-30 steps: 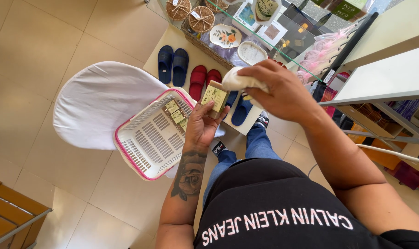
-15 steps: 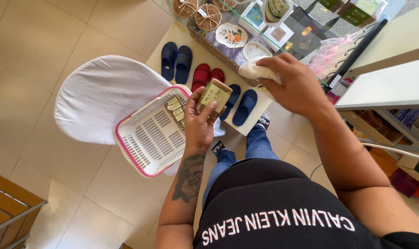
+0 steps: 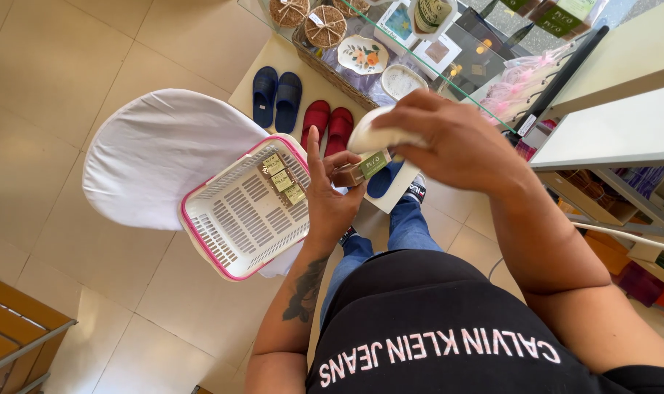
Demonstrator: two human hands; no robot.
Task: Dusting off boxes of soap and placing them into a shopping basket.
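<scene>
The left hand point(image 3: 332, 208) is holding a small brown box point(image 3: 361, 169) with a green label, thumb and fingers closing around its lower end while the index finger is pointing straight up. The right hand point(image 3: 448, 142) is gripping a white cloth point(image 3: 375, 137), fingers curled over it, and pressing it on the box's top edge. The box is sitting between the two hands, above the right edge of the white basket point(image 3: 237, 252) with the pink rim, where three similar boxes point(image 3: 284, 179) are lying in a row near its far corner. To wipe well, the left fingers should be staying low on the box, keeping the label face free, while the cloth is passing lightly along each side.
</scene>
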